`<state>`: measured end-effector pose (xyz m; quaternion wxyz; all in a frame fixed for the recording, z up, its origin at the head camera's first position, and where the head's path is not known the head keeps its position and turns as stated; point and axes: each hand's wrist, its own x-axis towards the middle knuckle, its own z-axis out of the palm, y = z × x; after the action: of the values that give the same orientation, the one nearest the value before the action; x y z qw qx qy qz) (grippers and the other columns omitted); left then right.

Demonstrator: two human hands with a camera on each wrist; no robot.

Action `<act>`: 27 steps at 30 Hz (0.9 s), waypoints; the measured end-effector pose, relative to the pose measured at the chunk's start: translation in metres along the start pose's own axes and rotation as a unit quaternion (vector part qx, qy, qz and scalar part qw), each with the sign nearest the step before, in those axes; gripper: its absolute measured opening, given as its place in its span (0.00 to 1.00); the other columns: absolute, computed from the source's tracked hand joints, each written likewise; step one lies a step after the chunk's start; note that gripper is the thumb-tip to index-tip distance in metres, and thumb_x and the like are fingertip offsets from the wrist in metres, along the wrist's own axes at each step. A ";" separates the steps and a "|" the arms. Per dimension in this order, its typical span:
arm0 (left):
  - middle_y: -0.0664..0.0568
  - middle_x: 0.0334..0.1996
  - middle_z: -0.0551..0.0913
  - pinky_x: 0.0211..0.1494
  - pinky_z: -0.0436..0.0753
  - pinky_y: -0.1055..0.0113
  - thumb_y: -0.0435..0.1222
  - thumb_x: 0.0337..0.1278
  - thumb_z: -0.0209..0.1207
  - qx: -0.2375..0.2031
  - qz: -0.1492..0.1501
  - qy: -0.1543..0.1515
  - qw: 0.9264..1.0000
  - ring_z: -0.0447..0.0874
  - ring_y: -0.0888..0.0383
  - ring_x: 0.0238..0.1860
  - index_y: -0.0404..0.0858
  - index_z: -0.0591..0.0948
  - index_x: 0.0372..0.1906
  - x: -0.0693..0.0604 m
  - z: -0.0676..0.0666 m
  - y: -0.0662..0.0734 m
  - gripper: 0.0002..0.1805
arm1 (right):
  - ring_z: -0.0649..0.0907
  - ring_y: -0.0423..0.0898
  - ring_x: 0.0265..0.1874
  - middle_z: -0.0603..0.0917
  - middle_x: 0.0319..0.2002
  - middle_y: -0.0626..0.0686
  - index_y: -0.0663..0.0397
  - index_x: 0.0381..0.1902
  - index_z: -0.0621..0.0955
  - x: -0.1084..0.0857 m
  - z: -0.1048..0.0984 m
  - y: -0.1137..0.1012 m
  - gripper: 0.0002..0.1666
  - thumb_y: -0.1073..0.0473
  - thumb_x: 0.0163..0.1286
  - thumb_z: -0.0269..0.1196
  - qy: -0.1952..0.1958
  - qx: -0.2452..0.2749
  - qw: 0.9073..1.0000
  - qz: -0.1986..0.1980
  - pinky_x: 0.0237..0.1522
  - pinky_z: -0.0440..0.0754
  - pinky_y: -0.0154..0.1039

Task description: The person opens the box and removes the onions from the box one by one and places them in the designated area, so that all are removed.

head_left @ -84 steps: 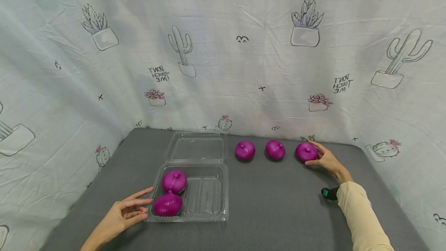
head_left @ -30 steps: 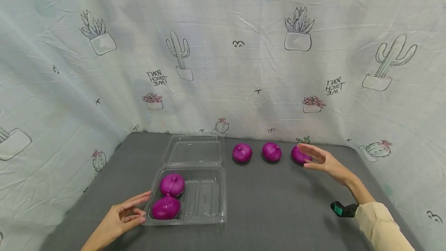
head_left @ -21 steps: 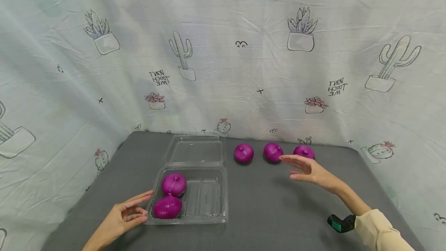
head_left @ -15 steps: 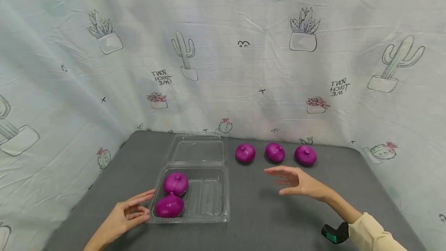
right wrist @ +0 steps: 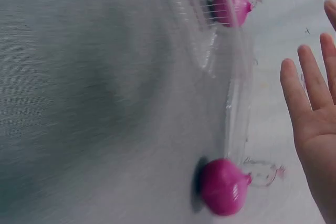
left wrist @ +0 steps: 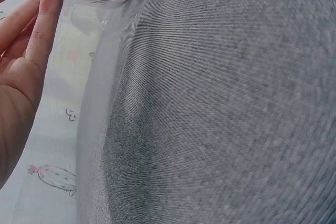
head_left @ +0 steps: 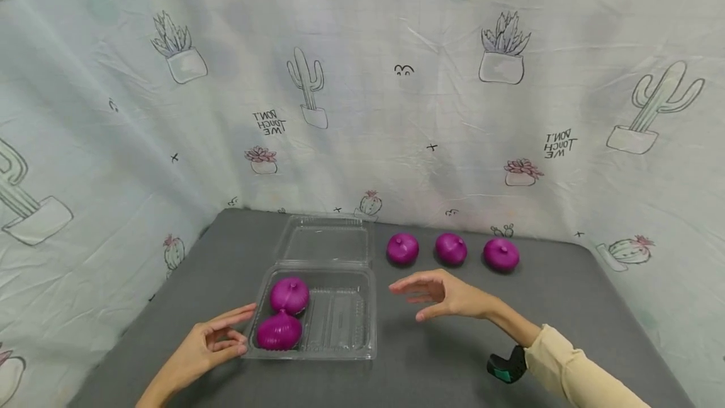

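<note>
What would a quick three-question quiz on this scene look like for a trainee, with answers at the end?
1. How many onions are inside the clear box?
2. True or false: the person's right grip holds nothing.
3. Seen from the head camera, where is the lid? A) closed over the box; B) folded back behind the box; C) in front of the box, nearest the person.

Key:
1. Two; three other onions sit in a row on the table.
2. True.
3. B.
</note>
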<state>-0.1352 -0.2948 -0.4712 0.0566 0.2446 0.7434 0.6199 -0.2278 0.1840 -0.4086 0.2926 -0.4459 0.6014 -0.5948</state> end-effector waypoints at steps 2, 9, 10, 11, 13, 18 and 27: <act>0.60 0.65 0.71 0.42 0.83 0.65 0.20 0.57 0.58 0.002 -0.001 -0.001 1.000 0.81 0.57 0.42 0.19 0.66 0.63 -0.001 -0.001 0.001 0.28 | 0.67 0.55 0.67 0.66 0.65 0.71 0.72 0.63 0.69 0.014 -0.002 -0.001 0.30 0.74 0.63 0.63 -0.018 0.000 1.000 0.000 0.62 0.64 0.60; 0.56 0.66 0.71 0.43 0.83 0.65 0.21 0.57 0.58 0.008 0.000 -0.001 1.000 0.81 0.55 0.41 0.19 0.67 0.62 -0.003 -0.003 0.001 0.27 | 0.65 0.67 0.65 0.70 0.64 0.65 0.77 0.61 0.68 0.073 -0.005 0.001 0.31 0.73 0.62 0.64 -0.092 0.039 0.995 0.014 0.61 0.65 0.61; 0.55 0.66 0.71 0.43 0.83 0.65 0.21 0.57 0.58 0.008 -0.001 -0.001 1.000 0.81 0.55 0.41 0.19 0.67 0.62 -0.003 -0.003 0.001 0.27 | 0.64 0.67 0.66 0.70 0.64 0.66 0.78 0.61 0.67 0.082 -0.005 0.002 0.30 0.74 0.62 0.64 -0.102 0.046 0.993 0.020 0.62 0.66 0.60; 0.55 0.66 0.71 0.43 0.83 0.65 0.21 0.57 0.58 0.007 -0.002 -0.001 1.000 0.81 0.55 0.41 0.20 0.68 0.62 -0.003 -0.003 0.001 0.27 | 0.65 0.65 0.66 0.69 0.65 0.68 0.79 0.61 0.67 0.091 -0.005 0.004 0.30 0.74 0.62 0.63 -0.114 0.050 0.992 0.026 0.62 0.66 0.59; 0.55 0.66 0.71 0.43 0.83 0.65 0.21 0.57 0.59 0.006 -0.003 -0.004 1.000 0.81 0.55 0.41 0.20 0.68 0.63 -0.003 -0.002 0.001 0.27 | 0.66 0.62 0.66 0.66 0.64 0.72 0.81 0.60 0.67 0.106 -0.004 0.007 0.29 0.76 0.62 0.62 -0.133 0.058 0.989 0.041 0.63 0.66 0.57; 0.54 0.66 0.71 0.43 0.83 0.65 0.21 0.57 0.59 -0.001 0.000 -0.014 1.000 0.81 0.56 0.41 0.19 0.67 0.62 -0.002 -0.004 0.001 0.27 | 0.69 0.57 0.65 0.66 0.63 0.75 0.80 0.58 0.70 0.145 0.004 0.015 0.27 0.79 0.61 0.61 -0.161 0.039 0.983 0.078 0.63 0.65 0.58; 0.58 0.66 0.70 0.42 0.83 0.64 0.20 0.58 0.57 -0.004 0.001 -0.018 1.000 0.81 0.57 0.42 0.17 0.65 0.63 -0.003 -0.006 0.005 0.27 | 0.75 0.59 0.60 0.73 0.59 0.70 0.78 0.57 0.73 0.213 0.026 0.021 0.23 0.77 0.63 0.60 -0.160 -0.017 0.983 0.089 0.54 0.78 0.43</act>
<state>-0.1340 -0.3009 -0.4659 0.0702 0.2565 0.7397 0.6182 -0.3001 -0.0184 -0.3939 0.4292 -0.4848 0.5942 -0.4772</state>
